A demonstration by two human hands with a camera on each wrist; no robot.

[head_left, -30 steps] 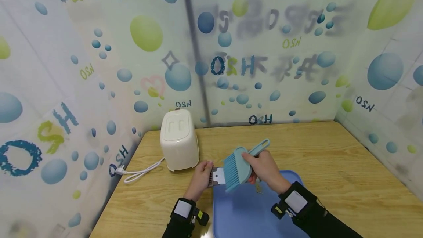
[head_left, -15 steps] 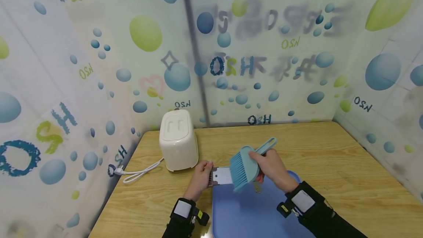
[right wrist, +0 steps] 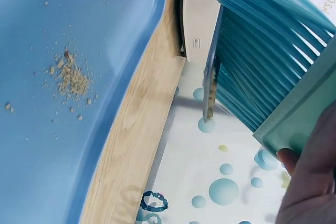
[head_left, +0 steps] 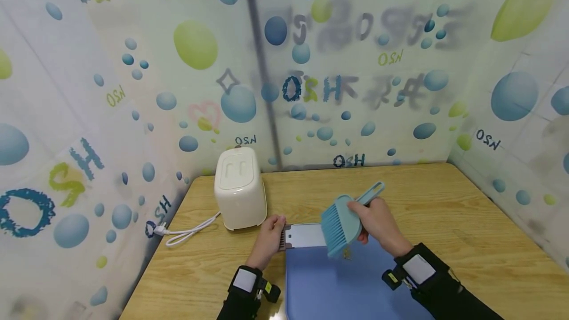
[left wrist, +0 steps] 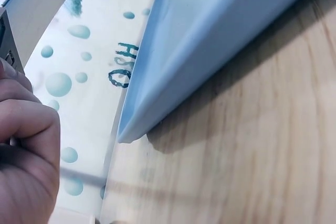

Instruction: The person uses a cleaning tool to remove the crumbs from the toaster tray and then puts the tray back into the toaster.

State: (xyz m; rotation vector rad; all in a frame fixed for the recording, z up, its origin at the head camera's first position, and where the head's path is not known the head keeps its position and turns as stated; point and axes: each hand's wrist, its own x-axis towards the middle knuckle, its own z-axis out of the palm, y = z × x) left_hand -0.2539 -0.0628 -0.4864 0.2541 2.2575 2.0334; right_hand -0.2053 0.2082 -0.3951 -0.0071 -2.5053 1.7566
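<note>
In the head view my left hand (head_left: pixel 265 242) grips the grey end of a flat metal crumb tray (head_left: pixel 306 235), which reaches out over the blue tray (head_left: pixel 329 285). My right hand (head_left: pixel 380 223) holds a light blue hand brush (head_left: pixel 350 216) by the base of its handle. Its bristles (right wrist: pixel 262 45) lie against the crumb tray's far end, where a few crumbs show along the edge in the right wrist view. Below, a small heap of crumbs (right wrist: pixel 72 80) is scattered on the blue tray. Curled left fingers (left wrist: pixel 31 124) appear in the left wrist view.
A cream toaster (head_left: pixel 240 189) stands behind my left hand. Its white cord (head_left: pixel 191 233) lies bundled to the left on the wooden table (head_left: pixel 444 211). A patterned curtain (head_left: pixel 355 63) surrounds the table's back and sides.
The brush in my right hand has moved rightward along the crumb tray, uncovering more of its metal surface. My left hand has stayed in place.
</note>
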